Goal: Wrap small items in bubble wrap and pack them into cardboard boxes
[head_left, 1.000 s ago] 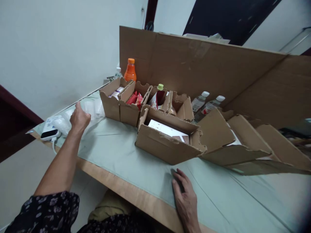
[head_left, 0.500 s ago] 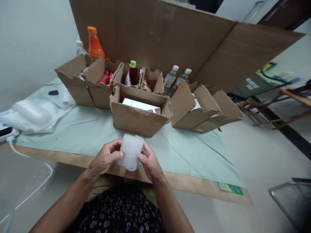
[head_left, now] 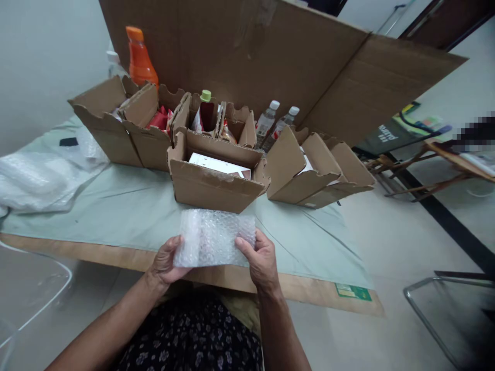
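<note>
we see a piece of bubble wrap (head_left: 216, 238) in the lower middle of the frame, held level between 2 bare hands above the near edge of the table (head_left: 127, 219). the left hand (head_left: 168, 262) has its fingers curled narrowly around the left end, with some of them underneath; the right hand (head_left: 263, 257) pinches the right end, thumb on the front face and fingers behind. the left end looks thicker and cloudier, and we cannot tell whether anything is wrapped inside. as we judge it, the main risk is slipping: the film looks slick and is gripped only at its ends, so if the left fingers loosened, it could spring open or drop past the table edge. a hard squeeze from the right thumb could burst bubbles. a forward push could knock the cardboard box (head_left: 216, 188) just beyond it, near the centre, which holds a white carton (head_left: 216, 164). as for writing, we get little: pale letters on the dark bin (head_left: 381, 135) at the right are slanted and too unclear to read for certain; the green label (head_left: 352, 291) at the lower right has print too small; and the 2 clear bottles (head_left: 270, 123) above centre carry labels we cannot make out.
</note>
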Demonstrator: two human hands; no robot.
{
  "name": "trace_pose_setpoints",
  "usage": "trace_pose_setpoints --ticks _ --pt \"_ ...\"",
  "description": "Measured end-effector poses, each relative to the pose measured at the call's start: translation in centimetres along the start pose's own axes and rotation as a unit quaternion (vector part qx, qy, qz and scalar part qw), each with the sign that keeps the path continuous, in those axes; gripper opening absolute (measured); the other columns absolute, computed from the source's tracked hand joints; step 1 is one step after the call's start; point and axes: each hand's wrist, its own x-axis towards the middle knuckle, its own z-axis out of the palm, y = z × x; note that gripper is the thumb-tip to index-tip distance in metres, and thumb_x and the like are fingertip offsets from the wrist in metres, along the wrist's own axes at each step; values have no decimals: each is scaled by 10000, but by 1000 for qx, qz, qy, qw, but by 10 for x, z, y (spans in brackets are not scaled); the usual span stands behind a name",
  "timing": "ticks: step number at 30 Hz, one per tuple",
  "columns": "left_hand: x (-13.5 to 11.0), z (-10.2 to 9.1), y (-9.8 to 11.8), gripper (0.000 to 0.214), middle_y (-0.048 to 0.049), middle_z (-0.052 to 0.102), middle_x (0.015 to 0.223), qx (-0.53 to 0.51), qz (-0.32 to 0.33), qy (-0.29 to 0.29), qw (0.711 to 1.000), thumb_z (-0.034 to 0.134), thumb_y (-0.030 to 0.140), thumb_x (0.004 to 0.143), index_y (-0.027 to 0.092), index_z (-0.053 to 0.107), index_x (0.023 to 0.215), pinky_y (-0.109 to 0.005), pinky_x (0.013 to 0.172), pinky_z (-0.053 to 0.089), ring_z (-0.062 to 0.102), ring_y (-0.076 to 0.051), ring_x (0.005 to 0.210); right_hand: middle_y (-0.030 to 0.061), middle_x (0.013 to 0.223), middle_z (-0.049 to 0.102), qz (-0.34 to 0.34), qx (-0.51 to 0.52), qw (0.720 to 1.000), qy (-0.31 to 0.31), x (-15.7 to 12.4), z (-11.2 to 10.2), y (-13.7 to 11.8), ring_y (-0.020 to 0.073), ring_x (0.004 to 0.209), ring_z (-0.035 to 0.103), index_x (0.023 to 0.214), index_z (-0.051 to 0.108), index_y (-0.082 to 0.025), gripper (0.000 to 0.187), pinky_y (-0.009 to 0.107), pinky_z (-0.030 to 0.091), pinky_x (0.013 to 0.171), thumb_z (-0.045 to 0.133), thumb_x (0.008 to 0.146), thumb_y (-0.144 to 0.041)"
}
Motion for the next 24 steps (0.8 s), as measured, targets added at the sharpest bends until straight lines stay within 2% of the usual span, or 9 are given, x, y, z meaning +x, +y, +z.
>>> trace_pose_setpoints --ticks 5,9,11,14,17,19,21,22,24 --pt "0 -1 9 600 -79 782 822 -46 -21 17 999 831 604 558 219 742 1011 -609 982 542 721 -424 1059 9 796 697 7 -27 999 31 -8 -20 6 167 716 588 868 708 -193 306 272 483 676 813 785 -469" --pt "-3 5 23 640 -108 776 938 -28 -38 -19 999 795 592 595 214 719 1105 -566 943 563 699 -415 1109 10 813 700 -13 -49 996 68 -10 -42 6 176 748 594 904 730 -199 286 281 490 707 808 793 -451" --pt "-6 5 28 621 -117 764 931 4 -52 -47 998 811 570 591 202 720 1082 -523 848 592 725 -393 1001 12 827 708 -22 -58 995 80 -9 -53 5 179 757 597 912 735 -204 272 285 491 715 810 793 -438" --pt "-12 3 33 462 -93 716 802 50 -69 -117 989 859 502 585 189 718 895 -417 677 583 715 -307 771 11 801 702 -32 -74 994 78 -5 -66 3 174 718 589 888 726 -204 255 281 482 673 805 797 -429" --pt "-14 -2 44 368 -71 674 809 85 -10 -149 985 875 454 618 195 661 768 -342 635 541 667 -235 728 9 763 686 -60 -109 990 62 1 -74 -2 167 679 586 858 707 -206 220 274 475 630 780 825 -410" --pt "-13 -6 61 347 -65 671 828 144 54 -140 978 871 441 659 206 634 756 -333 643 537 654 -223 747 31 823 711 -101 -134 985 41 6 -80 -10 196 770 650 855 693 -217 191 307 526 716 746 858 -401" --pt "-12 -10 83 269 -63 675 794 251 131 -118 952 831 395 743 218 628 755 -361 686 560 668 -240 788 62 944 739 -164 -170 972 14 9 -86 -18 253 992 692 848 670 -233 160 388 549 894 698 892 -384" --pt "-12 -13 95 212 -63 679 781 318 175 -107 925 795 353 788 223 632 756 -390 738 574 682 -258 835 78 1027 744 -199 -197 960 -1 11 -89 -22 279 1117 673 844 658 -238 144 433 530 976 675 903 -369" --pt "-13 -19 114 102 -70 714 846 460 264 -90 843 705 246 851 232 642 772 -450 889 566 689 -289 1011 100 1222 716 -259 -276 925 -27 13 -93 -25 320 1314 578 861 652 -244 96 503 475 1074 641 904 -328"
